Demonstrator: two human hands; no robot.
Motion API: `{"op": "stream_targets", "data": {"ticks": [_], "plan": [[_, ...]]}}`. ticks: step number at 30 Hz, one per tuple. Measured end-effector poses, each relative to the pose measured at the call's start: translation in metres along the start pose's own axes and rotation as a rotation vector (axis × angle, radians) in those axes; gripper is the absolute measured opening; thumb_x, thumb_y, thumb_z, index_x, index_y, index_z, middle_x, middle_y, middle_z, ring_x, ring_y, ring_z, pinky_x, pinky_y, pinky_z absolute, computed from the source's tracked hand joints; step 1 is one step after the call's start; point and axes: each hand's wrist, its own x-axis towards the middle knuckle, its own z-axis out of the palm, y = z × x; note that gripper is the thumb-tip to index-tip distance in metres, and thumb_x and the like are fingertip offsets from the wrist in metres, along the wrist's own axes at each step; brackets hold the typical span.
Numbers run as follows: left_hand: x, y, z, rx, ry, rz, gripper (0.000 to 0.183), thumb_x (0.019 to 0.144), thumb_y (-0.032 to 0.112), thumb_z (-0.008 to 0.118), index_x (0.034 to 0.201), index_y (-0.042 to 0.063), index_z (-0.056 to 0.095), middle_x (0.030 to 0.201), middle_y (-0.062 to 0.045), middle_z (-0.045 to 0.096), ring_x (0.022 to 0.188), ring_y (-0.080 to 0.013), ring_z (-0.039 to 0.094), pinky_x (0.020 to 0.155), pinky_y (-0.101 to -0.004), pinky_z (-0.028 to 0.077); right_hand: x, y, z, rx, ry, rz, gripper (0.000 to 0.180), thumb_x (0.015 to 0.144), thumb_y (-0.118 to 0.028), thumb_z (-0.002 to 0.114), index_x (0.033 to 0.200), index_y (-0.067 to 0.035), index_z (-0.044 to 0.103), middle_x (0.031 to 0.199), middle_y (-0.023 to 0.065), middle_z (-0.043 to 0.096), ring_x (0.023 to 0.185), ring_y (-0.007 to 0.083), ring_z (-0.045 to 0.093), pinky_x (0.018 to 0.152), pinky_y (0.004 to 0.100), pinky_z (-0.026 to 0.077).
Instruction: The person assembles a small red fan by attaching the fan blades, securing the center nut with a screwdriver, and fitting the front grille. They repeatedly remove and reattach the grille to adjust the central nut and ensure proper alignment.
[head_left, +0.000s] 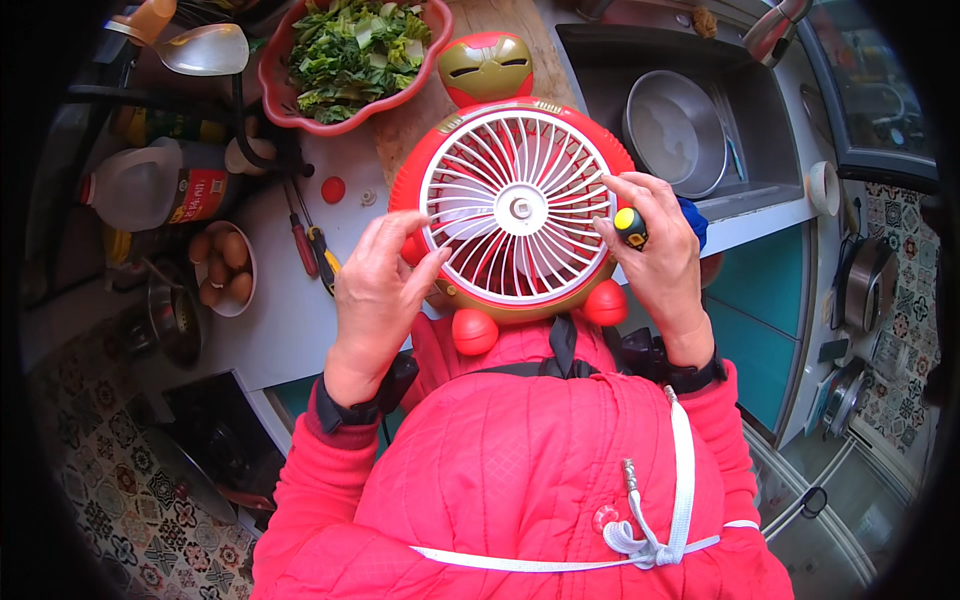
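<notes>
A red and gold desk fan (409, 157) with a helmet-shaped head (486, 69) and red ball feet (475, 331) is right in front of me, its round white grille (520, 210) facing up. My left hand (381, 296) has thumb and fingertips at the grille's left rim. At the right rim are the thumb and fingertips of my right hand (660, 255), which also holds a short yellow-and-black handle (631, 228), likely a screwdriver's; its shaft is hidden. Two more screwdrivers, one red-handled (304, 244) and one yellow-and-black (322, 259), lie left of the fan.
A red cap (333, 190) and small white part (367, 197) lie on the counter (262, 337). Chopped greens fill a red basin (270, 97). Eggs sit in a bowl (251, 281) near a plastic jug (142, 184). At right, the sink (600, 52) holds a metal bowl (675, 135).
</notes>
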Motion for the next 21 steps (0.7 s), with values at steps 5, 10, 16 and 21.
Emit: {"op": "stream_targets", "data": {"ticks": [5,10,16,21], "plan": [[0.01,-0.002,0.013,0.133,-0.034,0.123,0.057,0.077,0.02,0.086,0.129,0.012,0.065,0.14,-0.012,0.058,0.09,-0.0294,0.073,0.076,-0.0387,0.06,0.0,-0.003,0.003,-0.012,-0.062,-0.093,0.045,0.082,-0.007,0.08,0.126,-0.009,0.068,0.128,0.0141,0.066,0.11,0.0318,0.069,0.091,0.0363,0.057],[0.008,-0.004,0.016,0.108,-0.039,0.119,0.053,0.075,0.017,0.086,0.124,0.013,0.067,0.139,-0.01,0.06,0.107,-0.0306,0.069,0.081,-0.0384,0.059,0.001,0.0,0.006,-0.071,-0.084,-0.11,0.053,0.075,-0.003,0.081,0.125,-0.011,0.067,0.13,0.0104,0.065,0.105,0.0311,0.07,0.084,0.0361,0.059],[0.011,0.0,0.02,0.128,-0.022,0.216,0.047,0.075,0.018,0.086,0.119,0.013,0.069,0.134,-0.008,0.062,0.078,-0.0247,0.072,0.07,-0.0339,0.059,0.001,0.003,0.008,-0.1,-0.092,-0.128,0.056,0.07,-0.001,0.082,0.123,-0.011,0.067,0.13,0.0088,0.065,0.103,0.0318,0.07,0.081,0.0365,0.059],[0.014,0.014,0.004,-0.342,-0.137,-0.23,0.039,0.085,0.017,0.081,0.119,0.007,0.065,0.125,-0.007,0.064,0.08,-0.0165,0.071,0.069,-0.0316,0.058,0.006,-0.002,0.002,-0.039,-0.013,-0.118,0.046,0.076,-0.002,0.081,0.119,-0.009,0.069,0.125,0.0118,0.066,0.102,0.0315,0.07,0.082,0.0359,0.058]]}}
